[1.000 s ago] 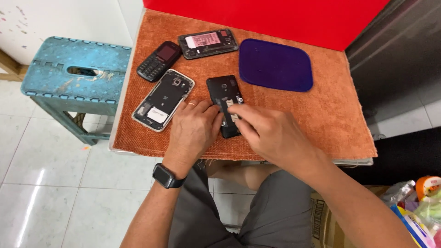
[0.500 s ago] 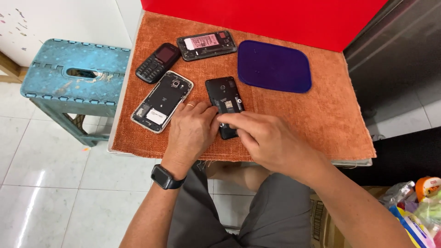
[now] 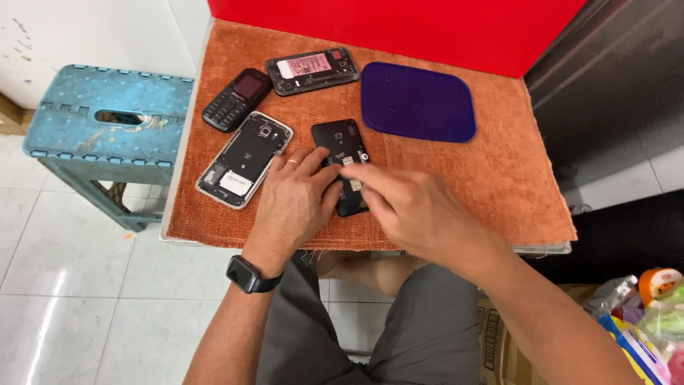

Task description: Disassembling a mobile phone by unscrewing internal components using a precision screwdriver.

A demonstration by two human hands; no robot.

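Black opened phone [image 3: 340,146] lies back up near the middle of the orange cloth [image 3: 491,178], lower half under both hands. Right hand [image 3: 420,210]: fingertips pressed together on a small pale part at the phone's middle. Left hand [image 3: 296,203]: fingers loosely spread, resting on the phone's left edge; dark wristwatch [image 3: 249,274] on the wrist. Left of the phone, a silver-framed opened phone [image 3: 246,158]; beyond that a black keypad phone [image 3: 235,98]. Above, another opened phone [image 3: 313,70]. Right and above, a dark blue mat [image 3: 417,101].
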